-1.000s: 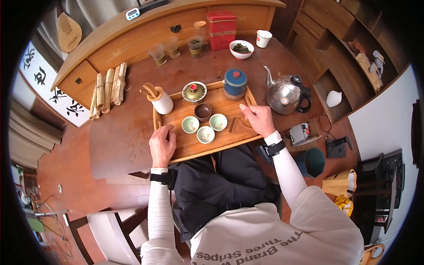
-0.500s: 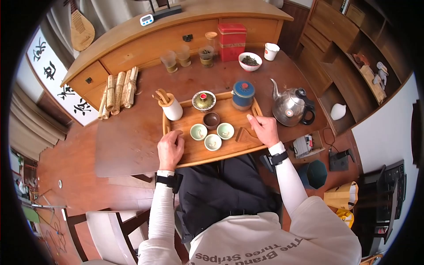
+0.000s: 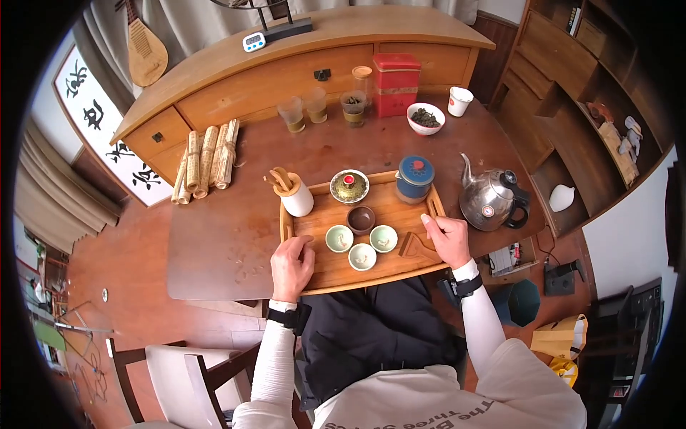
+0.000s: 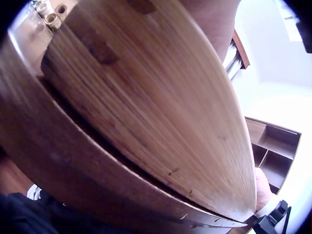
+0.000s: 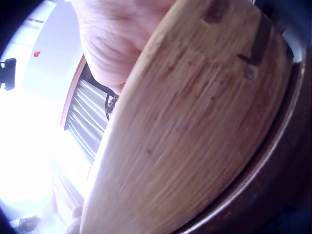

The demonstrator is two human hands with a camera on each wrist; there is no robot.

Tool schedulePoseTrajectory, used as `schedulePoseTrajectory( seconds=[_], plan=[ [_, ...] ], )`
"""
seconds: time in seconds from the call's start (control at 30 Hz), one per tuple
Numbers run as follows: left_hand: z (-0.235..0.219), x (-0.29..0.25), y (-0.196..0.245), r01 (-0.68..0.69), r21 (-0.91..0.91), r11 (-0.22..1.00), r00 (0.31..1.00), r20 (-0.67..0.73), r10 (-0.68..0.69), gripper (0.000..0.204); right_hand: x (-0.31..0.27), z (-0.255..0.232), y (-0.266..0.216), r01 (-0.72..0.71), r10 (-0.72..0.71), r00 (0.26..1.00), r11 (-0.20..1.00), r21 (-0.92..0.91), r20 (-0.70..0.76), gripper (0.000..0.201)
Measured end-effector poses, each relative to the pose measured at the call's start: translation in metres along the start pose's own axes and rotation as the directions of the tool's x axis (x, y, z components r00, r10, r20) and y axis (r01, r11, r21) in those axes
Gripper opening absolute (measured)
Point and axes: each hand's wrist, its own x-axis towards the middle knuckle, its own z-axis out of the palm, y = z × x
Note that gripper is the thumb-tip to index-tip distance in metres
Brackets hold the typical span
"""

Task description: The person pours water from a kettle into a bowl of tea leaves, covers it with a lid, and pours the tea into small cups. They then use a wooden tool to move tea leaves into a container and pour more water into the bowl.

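Observation:
My left hand grips the left end of a wooden tea tray, and my right hand grips its right end, thumb on the rim. In the wrist views the tray's outer wall fills the middle, close over the dark table edge. On the tray stand three pale green cups, a dark brown cup, a patterned lidded bowl, a blue lidded pot and a white holder with wooden tools. A flat brown wooden piece lies near my right hand.
A steel kettle stands right of the tray. Farther back are several glasses, a red tin, a bowl of leaves and a white cup. Rolled bamboo scrolls lie back left on the table.
The head view has shifted, so the whole scene sits lower and farther right. Both hands stay at the tray's ends, and the things on the tray keep their places.

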Motion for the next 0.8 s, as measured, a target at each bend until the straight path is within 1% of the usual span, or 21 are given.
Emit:
schedulePoseTrajectory(
  seconds=[0.23, 0.27, 0.33, 0.37, 0.4, 0.43, 0.47, 0.53, 0.57, 0.63, 0.77, 0.8],
  plan=[
    [-0.0027, 0.0003, 0.0029, 0.046, -0.003, 0.999, 0.998, 0.032, -0.045, 0.013, 0.0008, 0.0005, 0.0007, 0.028, -0.028, 1.000, 1.000, 0.012, 0.001, 0.039],
    [-0.0028, 0.0003, 0.0025, 0.030, 0.002, 1.000, 0.999, 0.025, -0.030, 0.013, 0.0008, 0.0021, 0.0038, 0.019, -0.020, 1.000, 1.000, 0.015, 0.010, 0.039],
    [-0.0007, 0.0011, 0.0036, 0.021, -0.003, 1.000, 0.999, 0.031, -0.021, 0.013, 0.0021, -0.0005, 0.0058, 0.045, -0.042, 0.998, 0.994, -0.097, 0.036, 0.039],
    [-0.0002, 0.0003, 0.0031, 0.021, 0.005, 1.000, 0.999, 0.024, -0.021, 0.013, 0.0018, -0.0011, 0.0019, 0.053, -0.051, 0.998, 0.996, -0.067, 0.029, 0.038],
    [0.0006, 0.0009, 0.0026, 0.017, 0.012, 1.000, 1.000, 0.013, -0.017, 0.014, 0.0022, -0.0011, 0.0003, 0.038, -0.036, 0.999, 0.996, -0.077, 0.029, 0.038],
    [0.0000, 0.0012, 0.0029, 0.021, 0.018, 1.000, 1.000, 0.022, -0.021, 0.014, 0.0027, -0.0012, -0.0001, 0.053, -0.052, 0.998, 0.997, -0.063, 0.024, 0.038],
    [-0.0011, 0.0013, 0.0050, 0.050, 0.016, 0.999, 0.998, 0.037, -0.051, 0.014, 0.0014, -0.0011, -0.0005, 0.066, -0.065, 0.998, 0.997, -0.046, 0.023, 0.038],
    [0.0005, 0.0014, 0.0032, 0.014, 0.009, 1.000, 1.000, 0.010, -0.014, 0.014, 0.0026, -0.0013, -0.0012, 0.061, -0.059, 0.998, 0.997, -0.041, 0.029, 0.037],
    [0.0008, 0.0017, 0.0027, 0.019, 0.010, 1.000, 1.000, 0.015, -0.020, 0.014, 0.0025, -0.0016, -0.0022, 0.057, -0.055, 0.998, 0.997, -0.048, 0.035, 0.037],
    [0.0012, 0.0013, 0.0023, -0.025, 0.030, 0.999, 1.000, -0.006, 0.025, 0.015, 0.0016, -0.0017, -0.0020, 0.039, -0.036, 0.998, 0.997, -0.066, 0.050, 0.037],
    [0.0028, -0.0007, -0.0009, -0.017, 0.021, 1.000, 1.000, 0.006, 0.017, 0.015, 0.0007, -0.0006, -0.0012, 0.045, -0.043, 0.999, 0.998, -0.046, 0.032, 0.037],
    [0.0024, -0.0009, -0.0003, 0.007, 0.016, 1.000, 1.000, 0.014, -0.007, 0.015, 0.0006, -0.0006, -0.0004, 0.055, -0.054, 0.998, 0.997, -0.054, 0.030, 0.037]
  ],
)
